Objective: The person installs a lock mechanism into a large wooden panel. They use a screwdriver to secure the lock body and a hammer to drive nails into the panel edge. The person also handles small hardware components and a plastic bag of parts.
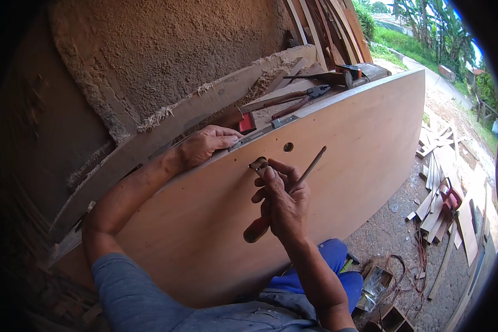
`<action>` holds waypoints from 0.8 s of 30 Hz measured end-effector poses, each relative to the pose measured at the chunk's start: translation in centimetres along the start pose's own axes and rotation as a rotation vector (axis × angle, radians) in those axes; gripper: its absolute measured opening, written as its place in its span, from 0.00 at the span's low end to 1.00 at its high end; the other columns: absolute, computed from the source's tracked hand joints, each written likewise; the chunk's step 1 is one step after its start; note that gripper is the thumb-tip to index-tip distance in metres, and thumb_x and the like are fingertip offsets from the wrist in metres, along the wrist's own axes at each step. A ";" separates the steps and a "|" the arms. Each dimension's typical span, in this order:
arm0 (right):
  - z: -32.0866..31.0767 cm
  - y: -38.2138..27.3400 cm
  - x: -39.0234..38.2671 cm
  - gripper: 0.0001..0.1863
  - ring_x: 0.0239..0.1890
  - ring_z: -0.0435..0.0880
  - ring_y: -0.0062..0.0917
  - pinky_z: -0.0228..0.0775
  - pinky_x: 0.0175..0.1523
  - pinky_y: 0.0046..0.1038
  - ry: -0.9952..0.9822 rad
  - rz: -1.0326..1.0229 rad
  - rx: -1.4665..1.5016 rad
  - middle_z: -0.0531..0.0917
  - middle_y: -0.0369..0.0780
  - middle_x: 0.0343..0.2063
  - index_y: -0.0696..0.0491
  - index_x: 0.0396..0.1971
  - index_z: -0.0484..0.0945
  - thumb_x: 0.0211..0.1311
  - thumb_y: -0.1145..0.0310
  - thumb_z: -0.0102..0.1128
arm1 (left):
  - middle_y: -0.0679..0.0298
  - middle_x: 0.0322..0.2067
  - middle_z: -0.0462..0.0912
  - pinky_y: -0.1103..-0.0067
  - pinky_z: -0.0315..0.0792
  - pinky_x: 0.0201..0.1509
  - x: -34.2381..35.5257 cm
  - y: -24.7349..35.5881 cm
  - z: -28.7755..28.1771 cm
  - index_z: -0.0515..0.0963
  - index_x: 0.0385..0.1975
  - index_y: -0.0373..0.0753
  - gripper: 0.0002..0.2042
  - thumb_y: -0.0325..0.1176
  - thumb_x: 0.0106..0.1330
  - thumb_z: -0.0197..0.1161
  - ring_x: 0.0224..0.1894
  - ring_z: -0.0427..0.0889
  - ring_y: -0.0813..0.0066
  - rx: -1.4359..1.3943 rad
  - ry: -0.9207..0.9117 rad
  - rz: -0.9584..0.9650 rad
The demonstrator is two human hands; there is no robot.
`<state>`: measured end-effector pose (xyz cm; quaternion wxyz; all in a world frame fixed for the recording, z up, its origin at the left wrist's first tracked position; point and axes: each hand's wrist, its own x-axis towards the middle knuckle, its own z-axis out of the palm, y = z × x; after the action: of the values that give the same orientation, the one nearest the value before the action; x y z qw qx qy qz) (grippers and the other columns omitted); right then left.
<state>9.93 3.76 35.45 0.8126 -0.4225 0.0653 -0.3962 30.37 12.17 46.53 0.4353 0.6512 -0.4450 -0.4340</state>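
Right fingers (285, 168) hold a red-handled screwdriver (256, 230) and metal fitting (260, 168).

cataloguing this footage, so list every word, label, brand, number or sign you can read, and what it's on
None can be read.
Panel: no lettering shows.
Screwdriver: none I can make out.
Pliers, red tool: too small or blurred to tell.
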 end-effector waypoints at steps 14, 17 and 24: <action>0.0 0.7 1.0 0.20 0.26 0.83 0.19 0.71 0.26 0.19 -0.060 0.078 0.122 0.82 0.43 0.38 0.62 0.55 0.68 0.74 0.63 0.60 | 0.55 0.48 0.84 0.79 0.79 0.54 0.6 0.4 -0.3 0.72 0.59 0.26 0.20 0.36 0.76 0.52 0.47 0.84 0.76 -0.065 -0.055 0.008; 0.4 0.5 1.0 0.18 0.27 0.84 0.20 0.70 0.24 0.18 -0.054 0.062 0.066 0.82 0.43 0.37 0.60 0.53 0.69 0.74 0.64 0.60 | 0.55 0.49 0.84 0.79 0.79 0.54 0.4 0.4 -0.2 0.72 0.59 0.26 0.20 0.36 0.76 0.52 0.48 0.84 0.76 -0.074 -0.053 0.003; 0.0 0.2 1.5 0.11 0.25 0.85 0.21 0.73 0.24 0.23 -0.128 -0.034 -0.218 0.82 0.41 0.32 0.57 0.47 0.73 0.74 0.66 0.59 | 0.55 0.49 0.84 0.80 0.78 0.54 0.8 -0.1 -0.9 0.72 0.60 0.26 0.20 0.36 0.77 0.51 0.48 0.84 0.76 -0.004 -0.053 0.016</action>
<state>11.06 2.80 35.63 0.7575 -0.5339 0.0488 -0.3726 31.42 11.58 46.54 0.4281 0.6350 -0.4607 -0.4485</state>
